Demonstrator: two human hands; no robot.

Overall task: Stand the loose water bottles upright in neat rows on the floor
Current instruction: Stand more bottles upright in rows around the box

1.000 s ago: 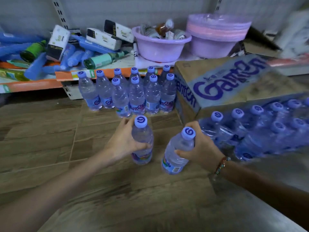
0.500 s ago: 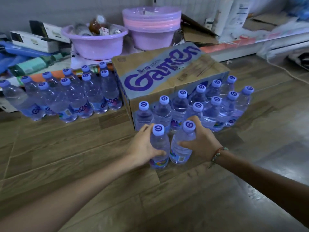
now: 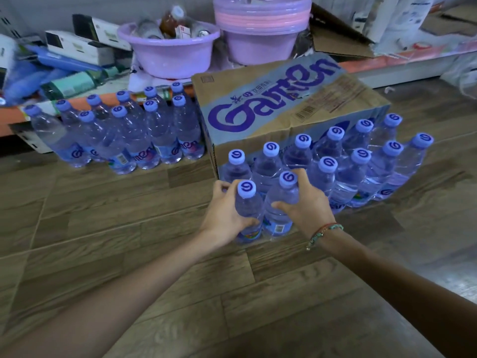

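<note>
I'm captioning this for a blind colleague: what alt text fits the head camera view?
A left hand and a right hand each grip an upright water bottle, left bottle beside right bottle, on a wood-look floor before rows of bottles and a cardboard box.

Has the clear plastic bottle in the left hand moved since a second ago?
Yes. The clear plastic bottle went right and forward, toward the brown cardboard box.

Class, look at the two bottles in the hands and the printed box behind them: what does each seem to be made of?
Two clear water bottles: apparently thin glossy plastic, see-through with highlights; matte lilac caps. Brown printed box: likely corrugated cardboard, dull, creased at its edges.
</note>
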